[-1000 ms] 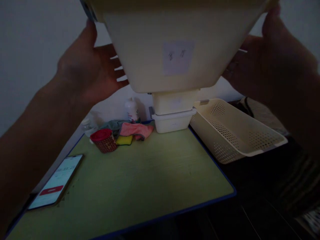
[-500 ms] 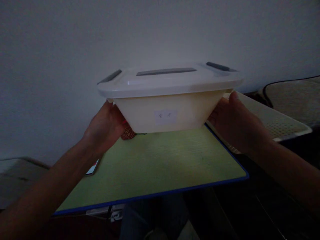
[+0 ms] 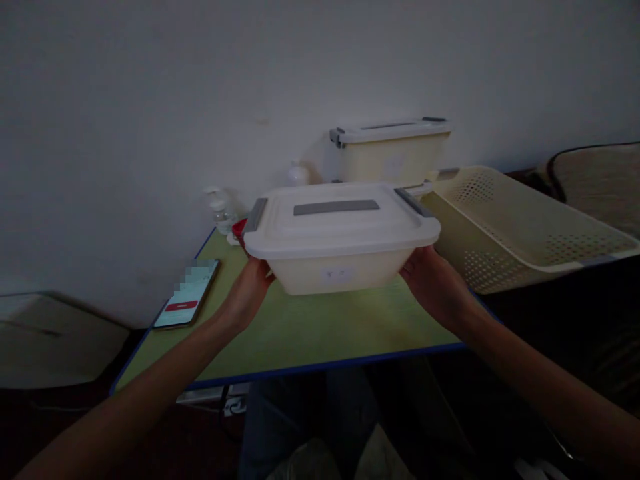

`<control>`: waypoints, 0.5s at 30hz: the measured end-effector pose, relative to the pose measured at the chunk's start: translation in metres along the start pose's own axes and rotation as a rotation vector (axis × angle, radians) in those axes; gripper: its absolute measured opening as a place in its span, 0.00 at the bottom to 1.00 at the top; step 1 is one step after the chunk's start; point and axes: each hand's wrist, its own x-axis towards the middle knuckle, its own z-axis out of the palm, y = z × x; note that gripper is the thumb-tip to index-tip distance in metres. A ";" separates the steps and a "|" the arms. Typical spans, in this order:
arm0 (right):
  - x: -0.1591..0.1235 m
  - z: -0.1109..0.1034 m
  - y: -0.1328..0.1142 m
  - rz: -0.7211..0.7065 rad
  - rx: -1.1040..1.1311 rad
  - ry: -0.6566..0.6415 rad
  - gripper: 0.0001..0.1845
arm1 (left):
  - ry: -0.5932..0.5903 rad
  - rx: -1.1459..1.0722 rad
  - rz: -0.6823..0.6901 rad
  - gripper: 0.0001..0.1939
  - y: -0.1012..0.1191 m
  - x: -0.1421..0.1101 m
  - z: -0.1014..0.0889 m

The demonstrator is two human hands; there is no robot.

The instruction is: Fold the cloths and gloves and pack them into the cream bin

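Observation:
Between my hands is a cream storage box (image 3: 345, 267) with a white lid, a grey strip handle on top and grey side latches. A small handwritten label sits on its front. My left hand (image 3: 253, 287) grips the box's left end under the lid rim; my right hand (image 3: 433, 283) grips the right end the same way. The fingers are partly hidden behind the box. The box is level over the green table (image 3: 320, 333); whether its base touches the surface, I cannot tell.
A second lidded storage box (image 3: 395, 157) stands at the back by the wall. To the right is a cream perforated basket (image 3: 520, 233). On the left are a phone (image 3: 187, 297), a clear pump bottle (image 3: 223, 213) and a red item (image 3: 239, 229). A white rounded object (image 3: 299, 175) stands behind.
The held box has come lower and farther out, so its lid top shows more. The second box, the bottle and the whole phone have come into view.

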 end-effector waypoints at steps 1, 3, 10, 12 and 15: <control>0.000 -0.002 0.006 0.004 0.004 0.018 0.19 | -0.007 0.002 0.009 0.19 -0.007 0.000 -0.002; 0.000 -0.004 0.018 0.008 0.017 0.059 0.14 | -0.026 0.003 0.030 0.19 -0.021 0.001 -0.006; 0.003 -0.009 0.047 0.032 -0.007 0.081 0.11 | -0.004 -0.006 0.011 0.21 -0.058 0.011 -0.020; 0.004 -0.009 0.051 0.028 -0.016 0.089 0.10 | 0.005 -0.013 0.009 0.21 -0.063 0.013 -0.020; 0.006 -0.008 0.055 0.024 -0.021 0.093 0.08 | 0.004 -0.018 0.057 0.23 -0.069 0.017 -0.018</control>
